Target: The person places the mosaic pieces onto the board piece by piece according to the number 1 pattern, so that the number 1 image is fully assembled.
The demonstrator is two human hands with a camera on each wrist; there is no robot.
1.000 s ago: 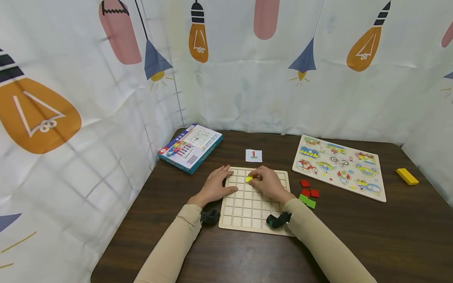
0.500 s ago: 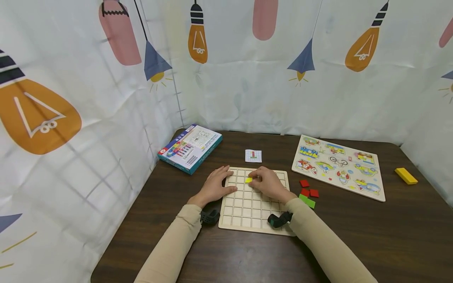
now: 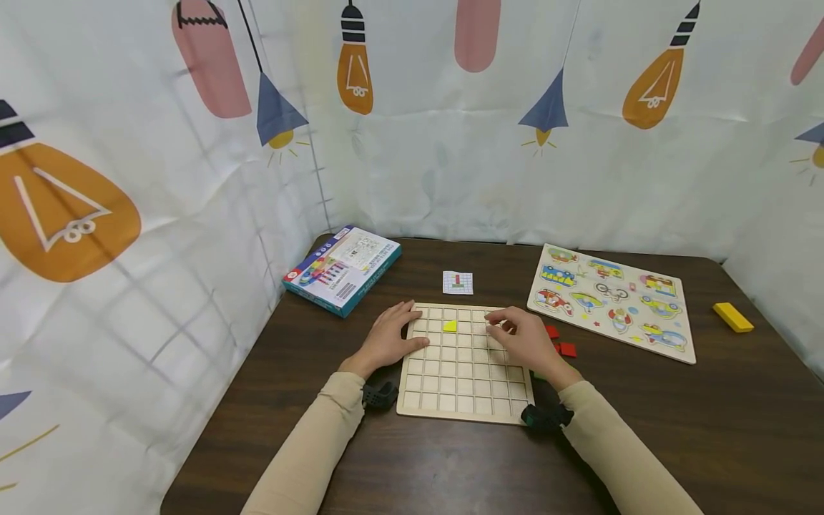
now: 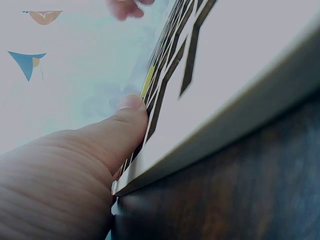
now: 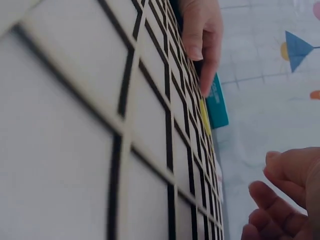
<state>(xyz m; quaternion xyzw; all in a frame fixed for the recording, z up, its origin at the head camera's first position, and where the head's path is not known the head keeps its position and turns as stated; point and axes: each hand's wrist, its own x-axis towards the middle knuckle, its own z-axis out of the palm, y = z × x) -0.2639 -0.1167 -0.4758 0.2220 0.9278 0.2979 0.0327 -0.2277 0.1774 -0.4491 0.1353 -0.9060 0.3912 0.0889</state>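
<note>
My left hand [image 3: 386,340] rests along the left edge of a wooden grid board [image 3: 447,386], its thumb reaching onto the squares. Near the top of the grid lies a small yellow piece [image 3: 449,326], which shows in the left wrist view as a thin yellow strip [image 4: 148,81]. Over the board's upper right part is my right hand [image 3: 523,340], with nothing between its fingers. In the right wrist view its thumb and fingertips [image 5: 277,159] are loosely bent and apart from each other. Red square pieces [image 3: 568,350] lie just right of it; green ones are mostly hidden by that hand.
A flat box [image 3: 344,268] lies at the back left. Beyond the board is a small card [image 3: 458,283] with a printed grid pattern. A vehicle picture puzzle [image 3: 689,349] lies at the right, with a yellow block [image 3: 732,317] past it. Patterned curtains [image 3: 412,164] surround the table.
My right hand has let go of the yellow piece and moved right, leaving it on the grid. The left hand stays on the board's edge. The view has shifted slightly.
</note>
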